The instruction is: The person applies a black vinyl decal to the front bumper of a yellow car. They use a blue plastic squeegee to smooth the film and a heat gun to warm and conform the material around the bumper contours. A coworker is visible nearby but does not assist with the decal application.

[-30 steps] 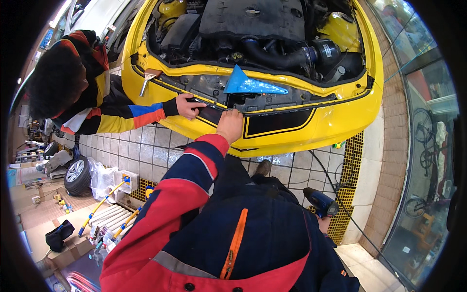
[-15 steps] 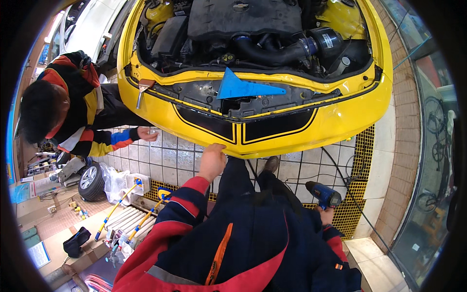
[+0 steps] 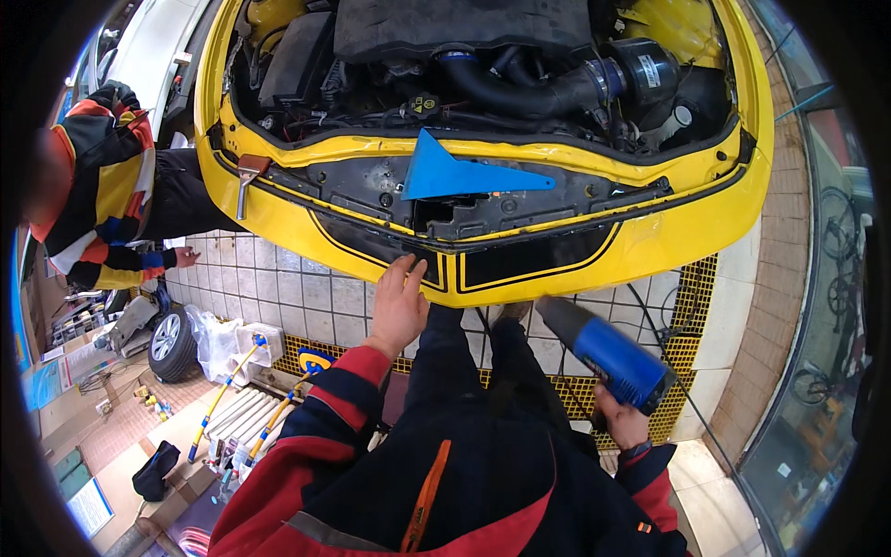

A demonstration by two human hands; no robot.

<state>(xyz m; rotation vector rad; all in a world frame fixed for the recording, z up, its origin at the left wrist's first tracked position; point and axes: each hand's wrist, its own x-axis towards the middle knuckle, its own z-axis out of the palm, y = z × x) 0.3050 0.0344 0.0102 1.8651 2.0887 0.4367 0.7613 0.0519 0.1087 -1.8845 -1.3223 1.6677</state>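
My left hand (image 3: 397, 311) rests on the front edge of a yellow car bumper (image 3: 668, 246). Its fingers are stretched out, with their tips on the left black decal panel (image 3: 371, 243). At the right, my right hand (image 3: 624, 418) is closed round the handle of a blue heat gun (image 3: 613, 357). The heat gun's dark nozzle points up and left toward the bumper, apart from it. Above the bumper, a blue pointed squeegee (image 3: 464, 174) lies on the dark cover behind the decal panels. A scraper (image 3: 248, 181) with a metal handle lies on the bumper's left side.
A co-worker (image 3: 97, 190) in a multicoloured jacket is at the far left, one hand (image 3: 187, 256) near the car. The engine bay (image 3: 520, 102) stands open. A black cable (image 3: 682, 385) runs across the floor at right. A wheel (image 3: 173, 343) and yellow-handled poles (image 3: 223, 399) are at left.
My right hand has raised the heat gun, its nozzle now nearer the bumper. My left hand has moved up, its fingers reaching onto the black panel. The co-worker has moved left, away from the bumper.
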